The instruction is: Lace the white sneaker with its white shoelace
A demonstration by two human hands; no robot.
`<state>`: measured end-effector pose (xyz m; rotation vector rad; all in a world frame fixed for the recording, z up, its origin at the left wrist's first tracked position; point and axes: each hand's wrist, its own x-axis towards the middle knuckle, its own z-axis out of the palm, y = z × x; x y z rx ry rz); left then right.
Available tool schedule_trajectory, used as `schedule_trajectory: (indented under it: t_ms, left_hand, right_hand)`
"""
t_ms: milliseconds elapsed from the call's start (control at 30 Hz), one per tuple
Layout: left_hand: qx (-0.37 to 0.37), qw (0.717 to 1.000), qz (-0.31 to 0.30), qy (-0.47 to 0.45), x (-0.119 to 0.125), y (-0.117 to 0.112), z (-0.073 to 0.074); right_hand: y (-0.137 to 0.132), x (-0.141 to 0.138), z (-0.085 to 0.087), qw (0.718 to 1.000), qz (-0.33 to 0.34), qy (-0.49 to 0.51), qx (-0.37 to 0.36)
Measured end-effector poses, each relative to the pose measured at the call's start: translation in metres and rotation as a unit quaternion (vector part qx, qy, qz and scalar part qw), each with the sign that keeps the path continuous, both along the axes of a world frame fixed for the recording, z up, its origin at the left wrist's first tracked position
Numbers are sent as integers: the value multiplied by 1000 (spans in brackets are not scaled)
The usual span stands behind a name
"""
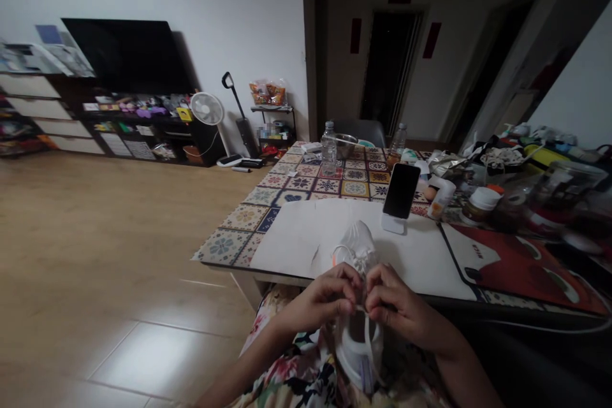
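A white sneaker extends from the white sheet at the table's near edge back over my lap, toe pointing away from me. Its heel end, with a pale purple patch, is closest to me. My left hand and my right hand meet over the middle of the sneaker, fingers bent and pinched. A white shoelace runs down from between them over the shoe opening. Both hands appear closed on the lace near the tongue; my fingers partly hide the grip. Another lace loop lies on the toe side.
A dark-screened phone stands on a white holder beyond my right hand. Further back are a clear plastic bottle and a metal bowl. Jars and clutter crowd the right side, near a red folder-like item.
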<state>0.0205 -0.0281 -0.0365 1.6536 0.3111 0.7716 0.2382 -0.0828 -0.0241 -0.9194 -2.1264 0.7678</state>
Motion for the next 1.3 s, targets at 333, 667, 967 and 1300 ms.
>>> schedule_trajectory:
  t_ms: [333, 667, 967, 1300]
  left_hand:
    - [-159, 894, -58, -416, -14, 5, -3]
    - [-94, 988, 27, -122, -3, -21, 12]
    - [101, 981, 147, -81, 11, -26, 19]
    - [85, 989, 112, -56, 9, -32, 16]
  right_hand:
    - [-19, 21, 6, 879, 82, 468, -29]
    - [-13, -14, 0, 919, -225, 322, 29]
    - [-21, -26, 4, 973, -102, -3, 209]
    - [-24, -24, -9, 938, -241, 167, 185]
